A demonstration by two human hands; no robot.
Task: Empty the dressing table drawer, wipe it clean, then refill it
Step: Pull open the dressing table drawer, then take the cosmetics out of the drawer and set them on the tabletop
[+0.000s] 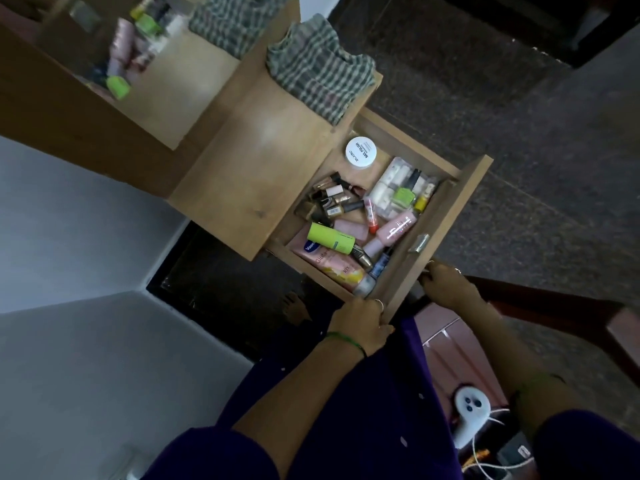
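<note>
The wooden drawer (pixel 450 209) of the dressing table (pixel 256 161) stands pulled out and is full of cosmetics. Inside lie a white round nail-polish tub (pixel 361 152), a lime-green bottle (pixel 330 238), a pink tube (pixel 329 259), a pink bottle (pixel 393 230), several small nail-polish bottles (pixel 337 199) and a clear packet (pixel 394 188). My left hand (pixel 363 323) grips the near-left corner of the drawer front. My right hand (pixel 446 284) holds the drawer front's edge farther right, below the metal handle (pixel 419 243). A folded checked cloth (pixel 318 71) rests on the table top.
A mirror (pixel 138 57) behind the table top reflects the cloth and bottles. Dark speckled floor lies to the right, white wall to the left. A white plug adapter (pixel 467 415) with cables sits at lower right, beside a pink surface.
</note>
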